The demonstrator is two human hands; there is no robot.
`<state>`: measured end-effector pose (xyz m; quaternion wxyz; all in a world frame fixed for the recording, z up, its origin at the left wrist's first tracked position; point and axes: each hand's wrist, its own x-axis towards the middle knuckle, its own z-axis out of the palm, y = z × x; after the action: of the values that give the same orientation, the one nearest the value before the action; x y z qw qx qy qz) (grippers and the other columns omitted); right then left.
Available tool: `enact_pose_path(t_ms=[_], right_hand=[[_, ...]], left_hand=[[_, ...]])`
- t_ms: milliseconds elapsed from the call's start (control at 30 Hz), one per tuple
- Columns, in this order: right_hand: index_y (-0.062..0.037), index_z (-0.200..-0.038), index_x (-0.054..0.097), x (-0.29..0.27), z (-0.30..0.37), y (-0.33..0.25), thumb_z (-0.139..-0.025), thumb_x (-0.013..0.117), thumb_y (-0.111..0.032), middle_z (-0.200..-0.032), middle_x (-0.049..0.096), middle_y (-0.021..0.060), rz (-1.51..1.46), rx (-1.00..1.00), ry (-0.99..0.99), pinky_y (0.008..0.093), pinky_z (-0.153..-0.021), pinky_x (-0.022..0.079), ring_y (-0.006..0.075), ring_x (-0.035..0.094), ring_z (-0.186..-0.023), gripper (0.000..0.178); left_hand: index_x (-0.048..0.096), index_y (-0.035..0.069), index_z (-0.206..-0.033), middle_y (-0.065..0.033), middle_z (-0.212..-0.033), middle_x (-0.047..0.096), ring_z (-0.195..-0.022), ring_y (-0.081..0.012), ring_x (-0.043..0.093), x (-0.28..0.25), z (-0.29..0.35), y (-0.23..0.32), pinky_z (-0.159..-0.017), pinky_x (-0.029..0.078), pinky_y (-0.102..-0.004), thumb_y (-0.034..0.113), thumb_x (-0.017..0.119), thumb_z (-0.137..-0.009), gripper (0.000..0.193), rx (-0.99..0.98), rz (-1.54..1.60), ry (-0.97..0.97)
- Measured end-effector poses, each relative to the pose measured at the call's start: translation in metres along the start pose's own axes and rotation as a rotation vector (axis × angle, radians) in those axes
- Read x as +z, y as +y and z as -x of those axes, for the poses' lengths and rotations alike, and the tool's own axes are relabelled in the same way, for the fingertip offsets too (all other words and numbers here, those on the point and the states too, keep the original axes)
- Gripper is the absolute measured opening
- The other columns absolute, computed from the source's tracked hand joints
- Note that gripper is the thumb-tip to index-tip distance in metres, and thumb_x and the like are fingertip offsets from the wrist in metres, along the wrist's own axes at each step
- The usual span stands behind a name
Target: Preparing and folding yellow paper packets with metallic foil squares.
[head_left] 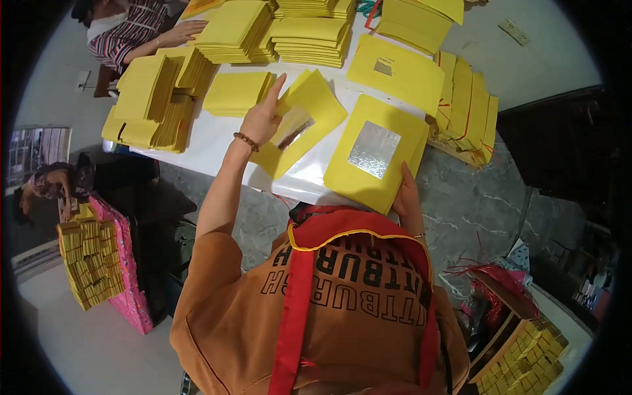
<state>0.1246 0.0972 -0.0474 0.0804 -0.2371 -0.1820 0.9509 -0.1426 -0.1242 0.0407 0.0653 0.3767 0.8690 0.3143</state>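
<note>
A slanted yellow joss paper sheet [324, 104] with a silver foil rectangle lies across the white table [309, 183]. My left hand [263, 120], with a beaded bracelet at the wrist, is at its left edge. The index finger sticks out straight while the other fingers, partly hidden, look curled at the paper. To the right, a stack of joss paper [342, 151] shows a silver foil rectangle on top and reaches over the table's near edge. My right hand [409, 197] grips that stack's lower right edge, thumb along the side and fingers mostly hidden beneath.
Thick piles of yellow paper [234, 29] fill the far side, with more at the left [141, 99]. Red-tied bundles [467, 108] stand at the right. Another person's hand [183, 31] rests by the far left piles. Bundles [92, 260] sit on a pink-edged table at left.
</note>
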Motion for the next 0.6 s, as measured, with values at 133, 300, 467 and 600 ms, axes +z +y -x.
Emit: enact_pose_path(t_ms=[133, 300, 467, 600], right_hand=[[-0.0011, -0.123, 0.039, -0.007, 0.001, 0.002, -0.093, 0.040, -0.025, -0.118, 0.050, 0.0110, -0.026, -0.016, -0.047, 0.0347, -0.091, 0.042, 0.0225, 0.051, -0.105, 0.039], [-0.0011, -0.122, 0.041, 0.003, 0.004, 0.002, -0.092, 0.043, -0.024, -0.115, 0.052, 0.0104, 0.089, -0.046, 0.031, 0.0336, -0.089, 0.043, 0.0212, 0.052, -0.104, 0.038], [-0.0020, -0.120, 0.043, 0.000, 0.004, 0.003, -0.091, 0.044, -0.024, -0.113, 0.053, 0.0093, 0.097, -0.039, 0.053, 0.0335, -0.087, 0.044, 0.0205, 0.053, -0.102, 0.036], [-0.0022, -0.120, 0.043, 0.001, 0.005, 0.001, -0.091, 0.044, -0.025, -0.113, 0.053, 0.0094, 0.051, -0.018, 0.008, 0.0337, -0.087, 0.044, 0.0208, 0.053, -0.102, 0.037]], left_hand=[[0.027, 0.019, -0.135, -0.0214, -0.093, 0.056, -0.093, -0.0381, 0.053, -0.003, -0.009, 0.009, -0.078, 0.045, -0.0418, -0.010, 0.050, -0.068, 0.077, -0.081, 0.236, -0.106], [0.028, 0.020, -0.134, -0.0231, -0.111, 0.049, -0.096, -0.0393, 0.052, 0.037, -0.001, -0.042, -0.080, 0.045, -0.0421, -0.010, 0.049, -0.068, 0.075, 0.078, -0.037, 0.034], [0.034, 0.021, -0.130, -0.0202, -0.125, 0.038, -0.102, -0.0373, 0.050, 0.049, 0.025, -0.029, -0.076, 0.048, -0.0433, -0.008, 0.049, -0.068, 0.070, -0.174, -0.328, -0.090], [0.041, 0.019, -0.124, -0.0162, -0.125, 0.039, -0.096, -0.0333, 0.052, 0.048, 0.030, -0.014, -0.073, 0.048, -0.0410, -0.002, 0.054, -0.068, 0.062, -0.144, -0.691, -0.065]])
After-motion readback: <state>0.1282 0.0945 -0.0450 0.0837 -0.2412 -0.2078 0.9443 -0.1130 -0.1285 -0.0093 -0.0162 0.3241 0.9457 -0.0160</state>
